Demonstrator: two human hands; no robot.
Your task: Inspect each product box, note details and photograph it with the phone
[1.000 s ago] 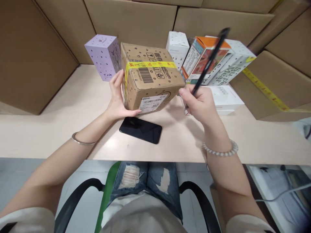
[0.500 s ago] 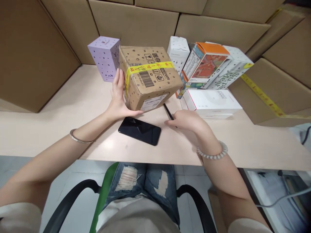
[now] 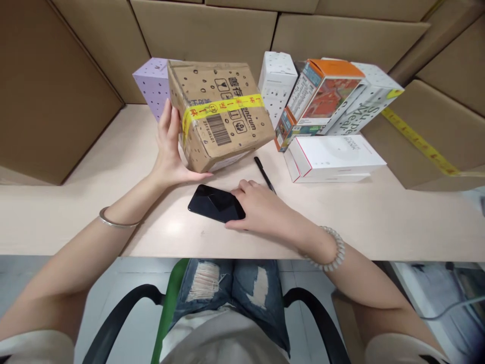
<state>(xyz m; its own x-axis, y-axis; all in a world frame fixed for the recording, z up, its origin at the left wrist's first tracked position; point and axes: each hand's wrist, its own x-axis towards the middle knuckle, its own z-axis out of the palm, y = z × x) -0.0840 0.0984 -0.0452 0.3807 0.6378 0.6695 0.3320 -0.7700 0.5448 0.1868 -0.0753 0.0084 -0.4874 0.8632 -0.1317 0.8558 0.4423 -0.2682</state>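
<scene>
My left hand (image 3: 172,146) grips the near left corner of a brown cardboard box (image 3: 223,119), which is tilted above the table and banded with yellow tape. Fingers lie along its left side and the thumb is under its front edge. My right hand (image 3: 255,205) rests over the right end of a black smartphone (image 3: 214,202) lying flat, fingers on the far edge and thumb on the near edge. Just beyond that hand a black pen (image 3: 264,174) lies on the table.
Behind the carton stands a purple box (image 3: 151,83). To the right are a white dotted box (image 3: 278,81), an orange-topped box (image 3: 328,96), a "Super Meal" box (image 3: 369,96) and flat white boxes (image 3: 339,156). Large cardboard panels (image 3: 204,30) wall the table (image 3: 94,202).
My right hand has left the pen on the table and moved left onto the phone. The box in my left hand has shifted left and turned slightly, hiding more of the purple box.
</scene>
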